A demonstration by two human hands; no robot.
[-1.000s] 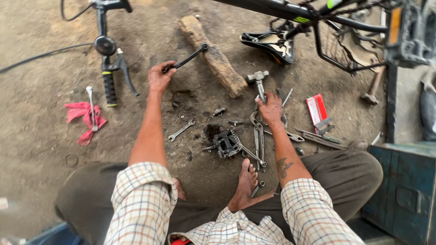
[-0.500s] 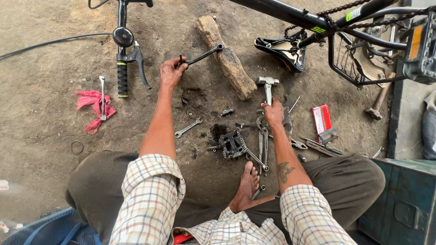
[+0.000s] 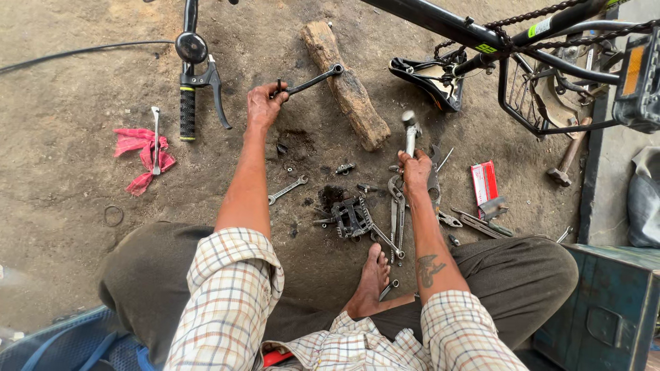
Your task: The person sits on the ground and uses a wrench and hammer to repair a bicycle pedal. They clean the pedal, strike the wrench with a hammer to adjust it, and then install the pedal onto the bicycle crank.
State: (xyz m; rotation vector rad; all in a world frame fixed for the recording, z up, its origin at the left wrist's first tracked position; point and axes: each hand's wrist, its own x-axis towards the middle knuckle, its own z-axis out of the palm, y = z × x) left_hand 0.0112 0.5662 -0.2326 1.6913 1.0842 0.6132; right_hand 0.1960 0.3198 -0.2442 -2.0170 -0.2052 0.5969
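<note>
His left hand [image 3: 263,106] gripped a crank arm [image 3: 311,80] near the wooden block [image 3: 347,86], while his right hand [image 3: 416,170] closed around a hammer [image 3: 410,130] handle.

Rag [image 3: 141,154] red; handlebar grip [image 3: 187,113] black with yellow-green bands; small box [image 3: 484,182] red and white; shirt sleeves [image 3: 230,295] cream plaid, blue and rust lines; metal chest [image 3: 608,309] teal; bike frame [image 3: 447,24] black; log [image 3: 347,86] brown.
</note>
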